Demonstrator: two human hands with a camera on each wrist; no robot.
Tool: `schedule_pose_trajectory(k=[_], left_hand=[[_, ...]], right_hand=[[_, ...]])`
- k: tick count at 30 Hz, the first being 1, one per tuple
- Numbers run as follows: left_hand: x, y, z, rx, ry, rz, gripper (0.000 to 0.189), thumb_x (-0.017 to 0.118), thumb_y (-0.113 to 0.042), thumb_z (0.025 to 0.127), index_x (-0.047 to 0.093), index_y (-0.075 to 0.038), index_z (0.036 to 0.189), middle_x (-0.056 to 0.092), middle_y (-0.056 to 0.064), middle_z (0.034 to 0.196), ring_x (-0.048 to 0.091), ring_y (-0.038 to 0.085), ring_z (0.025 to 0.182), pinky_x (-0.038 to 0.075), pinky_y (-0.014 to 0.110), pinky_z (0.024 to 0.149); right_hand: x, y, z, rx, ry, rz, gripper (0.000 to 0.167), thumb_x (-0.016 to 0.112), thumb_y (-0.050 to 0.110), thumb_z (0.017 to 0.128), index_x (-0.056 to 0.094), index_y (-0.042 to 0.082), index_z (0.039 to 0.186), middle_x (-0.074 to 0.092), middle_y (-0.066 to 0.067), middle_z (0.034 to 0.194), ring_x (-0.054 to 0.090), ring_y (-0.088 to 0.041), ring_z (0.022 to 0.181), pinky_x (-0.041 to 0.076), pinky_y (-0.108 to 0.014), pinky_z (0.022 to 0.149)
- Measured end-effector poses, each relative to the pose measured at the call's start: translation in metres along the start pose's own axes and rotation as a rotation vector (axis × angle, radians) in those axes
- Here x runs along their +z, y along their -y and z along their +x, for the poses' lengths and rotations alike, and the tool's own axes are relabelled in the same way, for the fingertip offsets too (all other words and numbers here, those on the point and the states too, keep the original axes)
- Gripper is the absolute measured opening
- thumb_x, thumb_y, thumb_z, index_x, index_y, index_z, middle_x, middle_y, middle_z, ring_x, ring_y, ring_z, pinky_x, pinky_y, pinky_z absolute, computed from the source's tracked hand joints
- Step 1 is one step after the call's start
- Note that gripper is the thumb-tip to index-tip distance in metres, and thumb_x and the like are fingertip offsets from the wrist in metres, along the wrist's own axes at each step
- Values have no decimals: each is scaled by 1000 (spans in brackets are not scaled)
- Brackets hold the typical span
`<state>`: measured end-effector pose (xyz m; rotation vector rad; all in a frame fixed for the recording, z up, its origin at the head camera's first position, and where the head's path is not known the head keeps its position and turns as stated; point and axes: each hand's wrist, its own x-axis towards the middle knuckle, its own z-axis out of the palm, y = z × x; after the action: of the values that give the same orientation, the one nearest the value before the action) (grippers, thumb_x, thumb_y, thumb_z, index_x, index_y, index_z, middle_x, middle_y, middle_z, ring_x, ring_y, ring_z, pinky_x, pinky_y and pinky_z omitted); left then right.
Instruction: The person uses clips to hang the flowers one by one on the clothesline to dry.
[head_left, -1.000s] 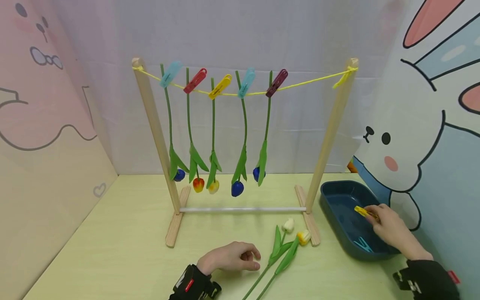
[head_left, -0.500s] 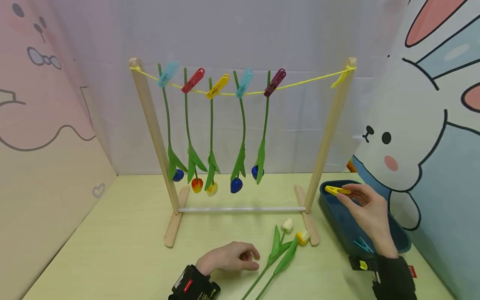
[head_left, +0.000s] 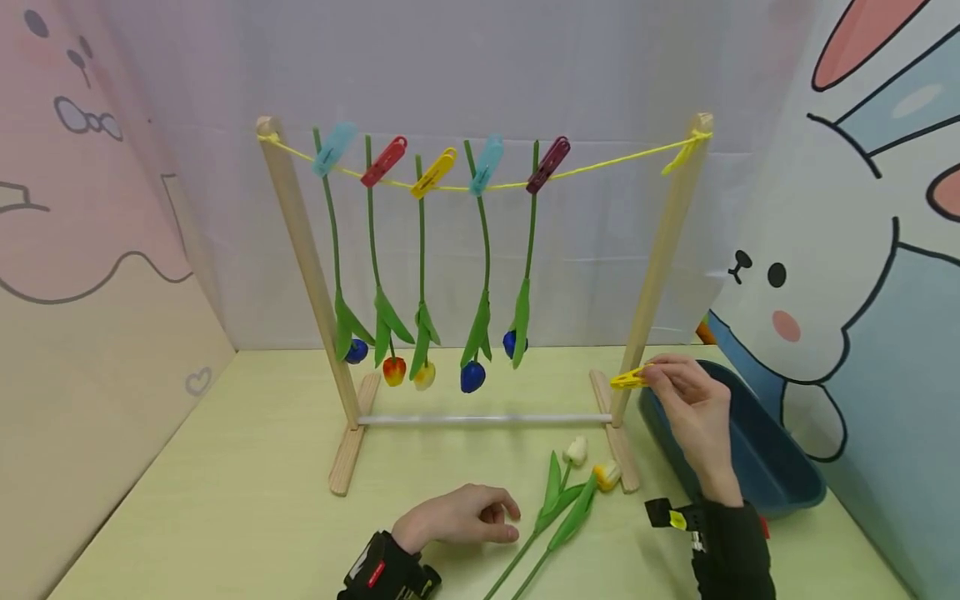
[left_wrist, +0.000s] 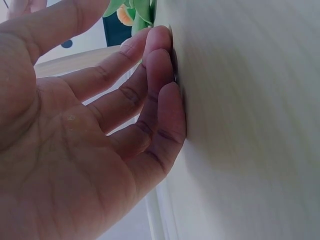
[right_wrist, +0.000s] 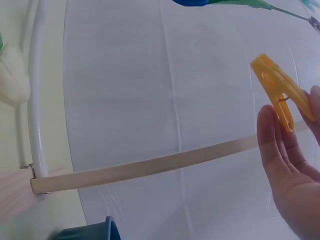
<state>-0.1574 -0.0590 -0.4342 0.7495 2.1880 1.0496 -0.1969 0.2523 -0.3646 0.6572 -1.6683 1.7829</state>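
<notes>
Between thumb and fingers, my right hand [head_left: 693,417] pinches a yellow clothespin [head_left: 628,379] beside the rack's right post; the right wrist view shows the same clothespin [right_wrist: 277,90] close up. My left hand [head_left: 461,515] rests on the table with loosely bent fingers, holding nothing. In the left wrist view its fingertips [left_wrist: 170,107] touch the tabletop. To its right lie two artificial tulips, one white [head_left: 575,451], one yellow-and-white [head_left: 607,476]. Several tulips hang head down from a yellow cord [head_left: 615,163], each held by a clothespin, the rightmost being a dark purple clothespin [head_left: 548,165].
The wooden rack's right post [head_left: 660,275] stands near my right hand, with a white crossbar [head_left: 487,420] low between the posts. A dark blue basin [head_left: 806,492] sits at the right, partly behind the right arm. Cartoon-printed panels [head_left: 795,275] flank the table.
My right hand has lifted the yellow clothespin out of the basin and carried it left to the right post. The left hand and the hanging tulips stay as they were.
</notes>
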Motion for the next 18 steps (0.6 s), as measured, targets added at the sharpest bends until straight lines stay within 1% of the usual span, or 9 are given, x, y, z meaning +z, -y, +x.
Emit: schedule_pose_trajectory(k=[2,4,6,9,12,15,18], left_hand=[[0,0,1,-4,2,0,23,67,-19,97,67,-4,113,56,-7,81,48,1,68,38,16,66],[0,-1,1,-9,2,3,22,67,-19,97,67,-4,113,57,-7,81,48,2,69,39,17,66],[0,-1,0,-13,-1,7,22,67,-19,97,67,-5,113,57,-6,81,48,2,69,39,17,67],[-1,-1,0,-19,-3,15,22,67,-20,97,67,-5,114,57,-6,82,48,2,69,39,17,67],[-1,-2,0,-22,-5,21,23,67,-21,97,67,-5,114,57,-6,82,48,2,69,39,17,67],[0,-2,0,-21,-8,25,23,67,-21,97,67,-5,113,57,-6,82,48,2,70,39,17,67],[1,-3,0,-24,-15,21,21,67,-23,97,66,-7,111,57,-6,82,48,3,70,40,18,67]], right_hand=[[0,-1,0,-19,-2,8,12,57,-16,93,70,-16,94,68,-1,102,70,-6,87,55,-13,81],[-1,0,-1,7,-24,-1,11,58,-14,94,68,-18,94,69,0,101,70,-6,85,56,-14,81],[-2,3,-1,73,-71,-26,10,61,-12,93,67,-19,95,70,-1,99,69,-6,83,56,-14,80],[-4,8,-1,185,-158,-19,12,64,-12,91,67,-19,100,73,-3,97,69,-8,83,56,-15,79],[-5,11,-1,245,-233,40,16,63,-15,90,66,-17,106,75,-5,96,69,-10,84,57,-16,80],[-6,12,-1,245,-269,75,15,62,-13,92,68,-14,106,74,-4,95,68,-11,87,56,-15,82],[-7,12,-1,234,-271,111,15,60,-6,96,70,-12,106,73,-3,96,66,-11,88,56,-15,85]])
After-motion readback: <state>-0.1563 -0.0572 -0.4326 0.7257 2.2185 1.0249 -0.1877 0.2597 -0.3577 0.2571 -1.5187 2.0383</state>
